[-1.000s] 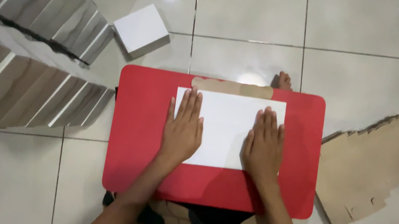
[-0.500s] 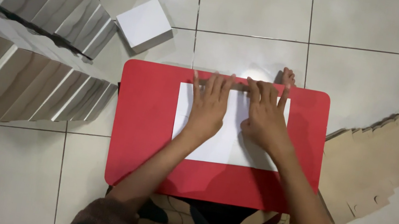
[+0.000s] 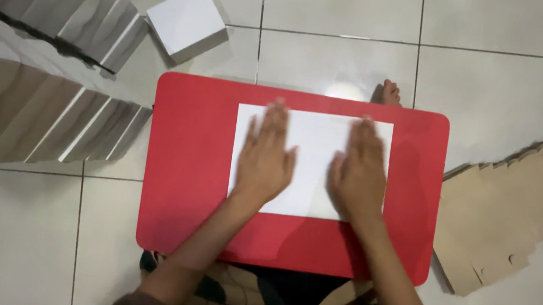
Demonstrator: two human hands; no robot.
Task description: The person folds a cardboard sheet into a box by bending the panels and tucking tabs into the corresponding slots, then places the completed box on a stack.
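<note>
A white flat sheet of card [image 3: 315, 138] lies on a small red table [image 3: 188, 160]. My left hand [image 3: 267, 155] rests palm down on the sheet's left half, fingers spread and pointing away from me. On the right half my right hand [image 3: 359, 172] lies flat the same way. Neither hand grips anything. Both hands look slightly blurred.
Rows of folded white boxes [image 3: 28, 57] stand stacked at the left on the tiled floor. One assembled white box [image 3: 187, 18] sits just beyond the table's far left corner. A pile of flat brown cardboard blanks [image 3: 511, 210] lies at the right. A bare foot [image 3: 390, 91] shows past the table's far edge.
Half a second ago both hands were at the sheet's far edge, pressing there; they have slid back toward me onto its middle. The brown strip seen at the far edge earlier is gone.
</note>
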